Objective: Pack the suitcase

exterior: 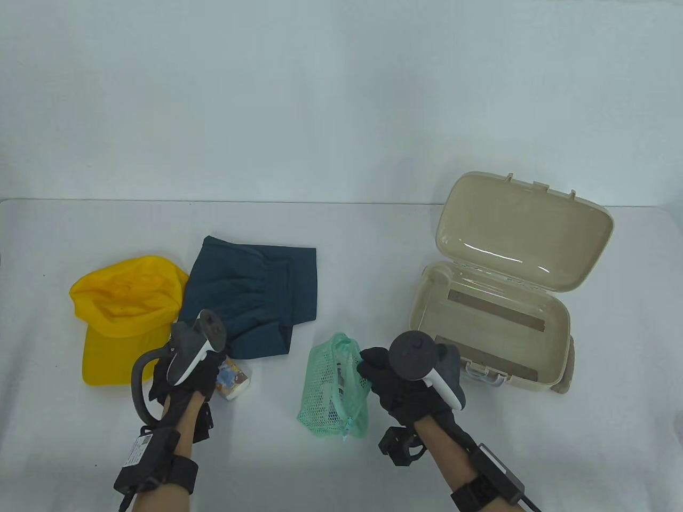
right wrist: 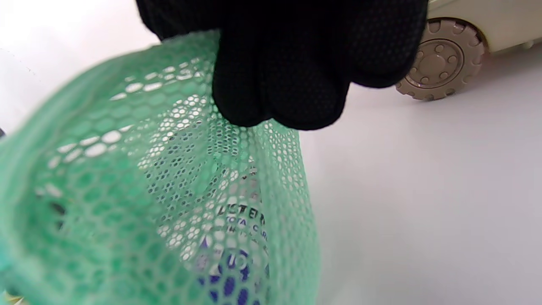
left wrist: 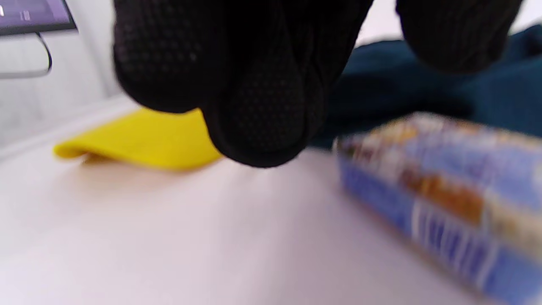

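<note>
Beige plastic suitcase [exterior: 488, 320]: right of centre in the table view, lid [exterior: 525, 229] propped open toward the upper right, inside bare except two dull strips on the floor; a ribbed wheel [right wrist: 438, 59] shows at the upper right of the right wrist view.
Green mesh bag [exterior: 336, 386]: lower centre of the table view, just left of the suitcase; a container with blue printed lettering [right wrist: 237, 237] shows through the netting.
Right hand [exterior: 405, 384]: black glove, tracker on its back, at the bag's right edge; in the right wrist view the fingertips [right wrist: 275, 93] pinch the top of the mesh.
Left hand [exterior: 184, 373]: lower left of the table view, just beside the small packet; fingers [left wrist: 258, 106] curled together above the tabletop, touching nothing that the views show; whether it grips the packet I cannot tell.
Small packet [exterior: 233, 380]: blue, white and orange print, on the table to the right of the left hand; blurred in the left wrist view.
Yellow cap [exterior: 125, 314]: left of the table view, brim toward the bottom edge.
Dark teal shorts [exterior: 253, 301]: folded, beside the cap on its right, their left edge touching it.
Table [exterior: 341, 469]: white surface under everything.
</note>
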Demonstrator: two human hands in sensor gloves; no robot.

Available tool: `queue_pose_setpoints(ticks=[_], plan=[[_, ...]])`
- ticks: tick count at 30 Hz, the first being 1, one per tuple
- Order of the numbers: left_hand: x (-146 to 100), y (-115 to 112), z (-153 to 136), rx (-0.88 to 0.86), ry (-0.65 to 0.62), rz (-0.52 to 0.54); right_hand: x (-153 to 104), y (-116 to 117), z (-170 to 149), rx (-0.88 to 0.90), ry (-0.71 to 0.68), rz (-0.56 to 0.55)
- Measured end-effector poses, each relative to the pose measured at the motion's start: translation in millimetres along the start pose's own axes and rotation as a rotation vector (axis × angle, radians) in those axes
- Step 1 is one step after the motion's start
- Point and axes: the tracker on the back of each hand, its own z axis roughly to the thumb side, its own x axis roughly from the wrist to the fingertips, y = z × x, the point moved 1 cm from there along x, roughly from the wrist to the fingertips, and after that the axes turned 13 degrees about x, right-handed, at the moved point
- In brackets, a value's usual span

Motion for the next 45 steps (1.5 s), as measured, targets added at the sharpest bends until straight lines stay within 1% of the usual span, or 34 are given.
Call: queue_pose_setpoints(ticks=[5,9,10,12,15,20,21,23,24,26,27,30,32,33,35,38,40,41,45], plan=[[5,-12,9,-0.02,-0.014,-0.089,0,0,0,-0.006,0.005,0.001],[9,-15,16,-0.006,-0.023,-0.119,-1,0,0,-0.011,0.006,-0.002],[10,-16,15,-0.033,-0.036,-0.148,-1,0,0,-0.014,0.005,-0.003],[10,-18,14,-0.087,-0.057,-0.172,-1,0,0,-0.015,0.006,-0.002],[9,-19,13,-0.104,-0.081,-0.152,-1,1,0,-0.02,0.005,0.0],[8,-18,9,-0.182,-0.118,-0.166,-3,0,2,-0.017,-0.001,-0.007],[5,-16,9,-0.183,-0.131,-0.158,-3,0,2,-0.017,-0.001,-0.008],[-2,-4,8,-0.17,-0.153,-0.111,-3,-1,1,-0.015,-0.001,-0.009],[-7,4,8,-0.158,-0.162,-0.067,-3,-1,1,-0.014,-0.001,-0.009],[-22,29,9,-0.13,-0.225,0.034,-3,-1,1,-0.011,-0.002,-0.01],[-28,38,10,-0.162,-0.247,0.062,-3,-1,1,-0.011,-0.002,-0.011],[-58,76,16,-0.384,-0.372,0.174,-3,-1,1,-0.011,-0.003,-0.013],[-77,95,26,-0.529,-0.457,0.233,-3,-1,1,-0.005,-0.002,-0.013],[-85,100,32,-0.582,-0.494,0.249,-3,-1,1,0.004,-0.001,-0.011],[-101,107,47,-0.656,-0.558,0.276,-4,-1,0,0.026,0.002,0.0],[-116,105,70,-0.664,-0.609,0.297,-3,-1,-2,0.06,0.01,0.016],[-117,99,85,-0.655,-0.625,0.287,-3,-1,-4,0.093,0.015,0.033],[-117,94,93,-0.66,-0.627,0.266,-2,-1,-5,0.114,0.019,0.047],[-112,77,113,-0.646,-0.635,0.215,0,-1,-9,0.205,0.037,0.095]])
